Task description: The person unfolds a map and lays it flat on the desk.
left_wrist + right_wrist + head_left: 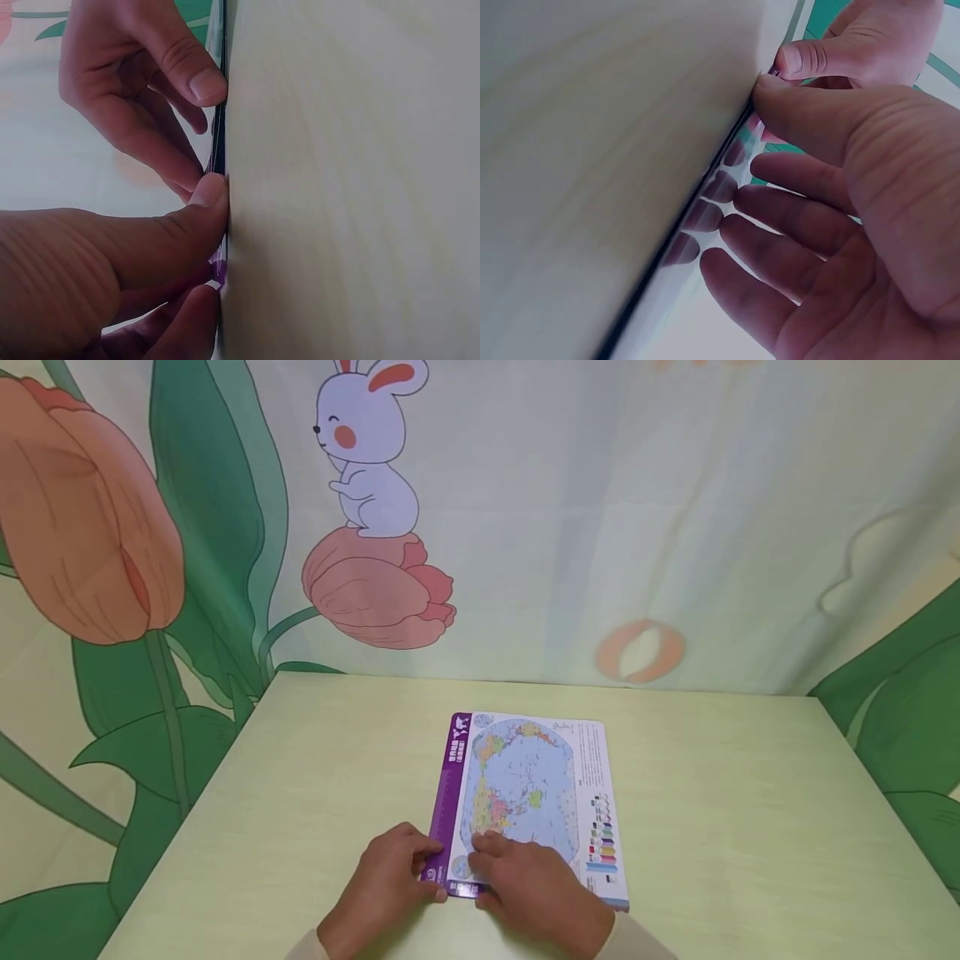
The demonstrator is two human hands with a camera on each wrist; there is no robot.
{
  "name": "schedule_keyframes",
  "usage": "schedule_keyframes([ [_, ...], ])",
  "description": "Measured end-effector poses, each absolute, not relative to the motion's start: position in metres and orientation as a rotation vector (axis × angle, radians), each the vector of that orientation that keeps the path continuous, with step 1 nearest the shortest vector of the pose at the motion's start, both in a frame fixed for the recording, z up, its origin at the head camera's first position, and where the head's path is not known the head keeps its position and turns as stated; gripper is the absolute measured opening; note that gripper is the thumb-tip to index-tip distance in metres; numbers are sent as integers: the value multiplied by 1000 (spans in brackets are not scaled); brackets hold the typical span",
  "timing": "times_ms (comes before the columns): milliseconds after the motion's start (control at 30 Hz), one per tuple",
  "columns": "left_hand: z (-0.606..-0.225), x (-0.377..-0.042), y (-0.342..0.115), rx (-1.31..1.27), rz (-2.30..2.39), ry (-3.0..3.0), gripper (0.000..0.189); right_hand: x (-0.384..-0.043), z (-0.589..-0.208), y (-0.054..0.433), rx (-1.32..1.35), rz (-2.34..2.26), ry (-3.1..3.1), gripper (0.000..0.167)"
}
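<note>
A thin, glossy world map sheet (532, 777) with a purple band lies flat on the table, its long side running away from me. My left hand (390, 872) grips its near left corner, thumb along the near edge and forefinger on the purple band. Over the near part of the map lies my right hand (536, 881), fingers extended across the printed face. In the right wrist view the right thumb (802, 112) sits at the near edge, while the fingertips (742, 277) meet their reflections on the shiny surface. Part of the near edge is hidden under the hands.
The pale wood-grain table (750, 793) spreads to both sides of the map. Behind it hangs a curtain (525, 527) printed with a white rabbit, pink tulips and large green leaves.
</note>
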State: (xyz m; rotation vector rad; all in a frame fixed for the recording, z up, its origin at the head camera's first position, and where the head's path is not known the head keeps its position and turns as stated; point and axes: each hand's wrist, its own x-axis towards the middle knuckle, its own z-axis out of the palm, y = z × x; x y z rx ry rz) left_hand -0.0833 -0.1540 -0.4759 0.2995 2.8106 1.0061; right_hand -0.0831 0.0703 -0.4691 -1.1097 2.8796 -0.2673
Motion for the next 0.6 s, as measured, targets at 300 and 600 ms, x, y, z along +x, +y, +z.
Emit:
schedule_keyframes([
  [300,-476,-87,-154,293,953,2792,51,-80,-465,72,-1185,-154,2824,37],
  [600,-475,-88,-153,293,898,2809,49,-68,-462,89,-1226,-33,2884,46],
])
